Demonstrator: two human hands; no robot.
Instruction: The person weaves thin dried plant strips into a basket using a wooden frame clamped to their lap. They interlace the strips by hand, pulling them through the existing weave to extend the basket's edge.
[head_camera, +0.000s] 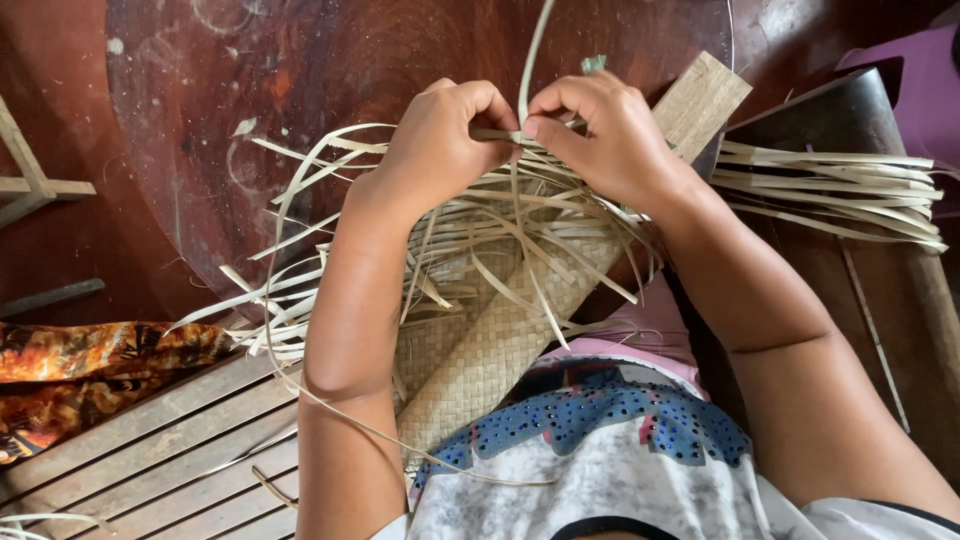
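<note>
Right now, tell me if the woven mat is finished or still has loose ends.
Unfinished: the woven mat has loose strips fanning out, and both hands pinch strips at its edge.

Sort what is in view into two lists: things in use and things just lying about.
In use: left hand and right hand, both pinching pale flat weaving strips; tan woven mat panel.

Lying about: orange patterned cloth; bundle of spare pale strips; grey wooden slats; round dark wooden table.

Both hands, left hand (435, 145) and right hand (610, 135), pinch pale strips (500, 135) above a woven mat (500, 345).
</note>
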